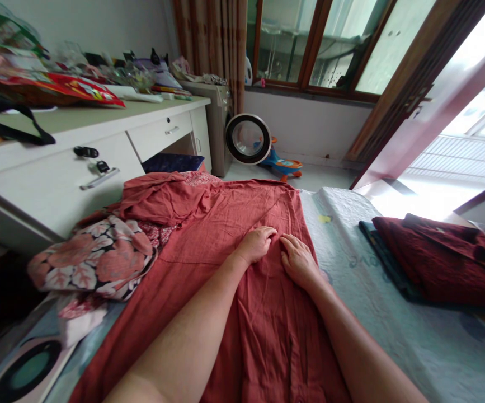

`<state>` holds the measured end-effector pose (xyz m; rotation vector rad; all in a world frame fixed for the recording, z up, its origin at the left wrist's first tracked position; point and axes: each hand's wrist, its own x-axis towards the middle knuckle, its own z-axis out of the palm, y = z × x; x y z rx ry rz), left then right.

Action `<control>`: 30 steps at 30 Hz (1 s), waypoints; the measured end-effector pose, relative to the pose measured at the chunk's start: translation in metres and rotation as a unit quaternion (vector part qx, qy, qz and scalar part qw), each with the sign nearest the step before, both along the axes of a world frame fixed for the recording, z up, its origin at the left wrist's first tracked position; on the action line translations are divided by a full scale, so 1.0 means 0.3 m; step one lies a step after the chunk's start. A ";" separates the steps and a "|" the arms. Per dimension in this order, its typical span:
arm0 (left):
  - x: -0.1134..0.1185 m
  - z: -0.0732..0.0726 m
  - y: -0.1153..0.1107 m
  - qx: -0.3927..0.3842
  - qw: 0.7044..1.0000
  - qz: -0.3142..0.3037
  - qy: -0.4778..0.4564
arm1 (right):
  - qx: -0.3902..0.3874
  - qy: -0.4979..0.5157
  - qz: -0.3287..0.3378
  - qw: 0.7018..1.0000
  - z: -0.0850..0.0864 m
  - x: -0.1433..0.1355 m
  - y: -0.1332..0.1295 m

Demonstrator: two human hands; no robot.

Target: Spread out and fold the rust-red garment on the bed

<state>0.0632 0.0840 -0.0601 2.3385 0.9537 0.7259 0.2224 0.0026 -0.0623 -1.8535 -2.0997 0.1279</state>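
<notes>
A rust-red garment [208,280] lies spread out over the bed in front of me, with creases and a stitched strip running down its near part. My left hand [258,244] rests on the middle of it, fingers curled and pressed together on the cloth. Just to the right, my right hand [300,260] lies on the same garment near its right edge, fingers stretched out and palm down. The two hands are close but apart. Bunched at the garment's left side is a floral cloth [108,257] in pink, black and white.
Folded dark red clothes [443,257] lie on the pale blue bed cover [359,313] at right. A cluttered white desk [112,162] stands at left. Beyond the bed are a washing machine with its round door [248,139] open and a blue ride-on toy [279,162].
</notes>
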 end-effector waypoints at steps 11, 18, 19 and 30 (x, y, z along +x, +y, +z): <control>0.000 -0.001 0.002 -0.002 1.000 0.000 0.001 | -0.004 -0.011 -0.004 1.000 0.014 -0.007 -0.004; -0.001 -0.001 0.001 -0.006 1.000 0.000 -0.006 | -0.001 -0.012 -0.001 1.000 0.013 -0.005 -0.003; -0.001 -0.001 0.001 -0.005 1.000 0.000 -0.005 | -0.001 -0.011 -0.001 1.000 0.014 -0.005 -0.003; 0.000 -0.015 0.009 0.000 1.000 -0.006 -0.005 | 0.018 0.021 0.003 1.000 0.024 -0.006 -0.004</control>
